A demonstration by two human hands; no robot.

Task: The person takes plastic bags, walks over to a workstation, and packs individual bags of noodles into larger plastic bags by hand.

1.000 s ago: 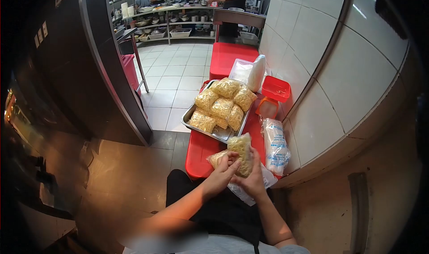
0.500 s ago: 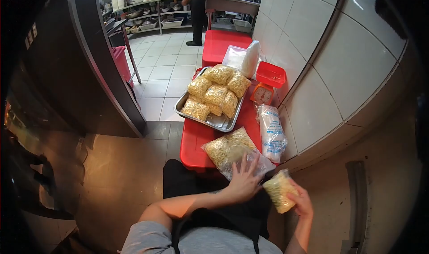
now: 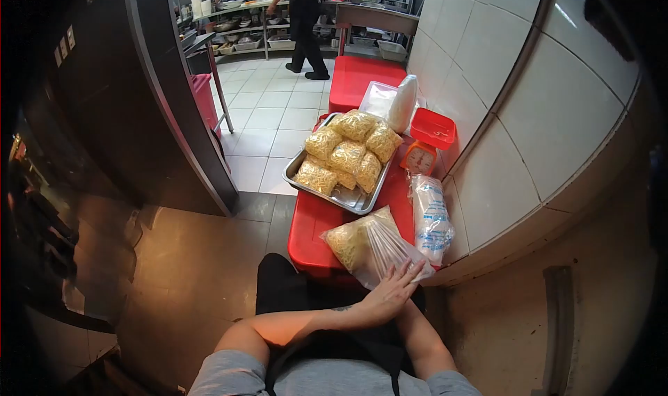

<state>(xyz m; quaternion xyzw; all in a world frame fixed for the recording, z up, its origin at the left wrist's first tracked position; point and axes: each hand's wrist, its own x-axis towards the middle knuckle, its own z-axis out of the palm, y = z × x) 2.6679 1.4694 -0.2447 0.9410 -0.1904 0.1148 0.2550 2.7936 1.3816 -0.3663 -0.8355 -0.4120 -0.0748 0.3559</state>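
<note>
A large clear plastic bag (image 3: 386,246) with yellow noodles (image 3: 346,247) in its far end lies at the near edge of the red tub-like surface (image 3: 309,236). My left hand (image 3: 393,291) rests over the near end of this bag, fingers stretched out and touching the plastic. Pleats run along the film from that end toward the noodles. My right forearm (image 3: 423,330) passes beneath my left hand. The right hand itself is hidden behind the left hand and the film. The small noodle packet is out of sight.
A metal tray (image 3: 296,172) holds several bagged noodle portions (image 3: 348,156). Right of it stand an orange scale (image 3: 419,158) with a red pan (image 3: 433,128) and a wrapped roll of bags (image 3: 431,218). Tiled wall borders the right side. A person (image 3: 305,27) walks beyond.
My right hand, holding a small noodle packet, has moved left from beside the bag and out of sight under my left hand. The large bag's film is now pulled into pleats.
</note>
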